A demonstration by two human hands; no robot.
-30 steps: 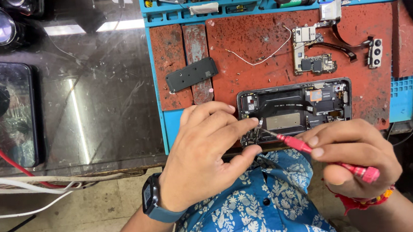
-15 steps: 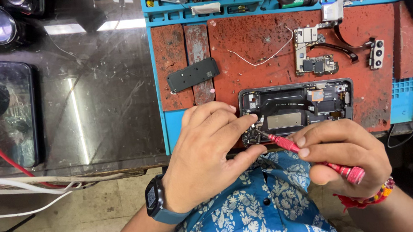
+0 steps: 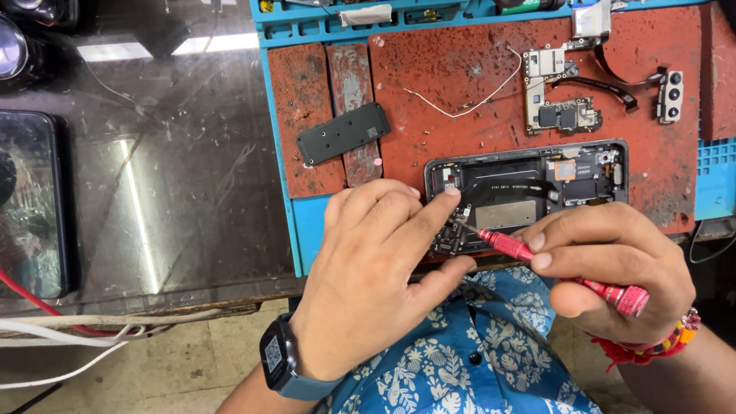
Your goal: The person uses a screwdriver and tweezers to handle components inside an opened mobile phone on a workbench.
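Item: opened phone (image 3: pixel 527 197), on red work mat (image 3: pixel 463 74) at bench edge. My left hand (image 3: pixel 373 269) presses its lower left corner, steadying it. My right hand (image 3: pixel 613 265) pinches a red screwdriver (image 3: pixel 560 272), tip angled into that corner. Removed circuit board (image 3: pixel 558 93) parked beyond.

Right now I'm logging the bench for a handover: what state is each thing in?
Opened black phone: back off, insides exposed, flat on the mat.
Red screwdriver: gripped by right hand, tip at the phone's lower left corner.
Left hand: steadying the phone.
Green circuit board: removed, lying on the red mat.
Black cover plate: detached, lying flat.
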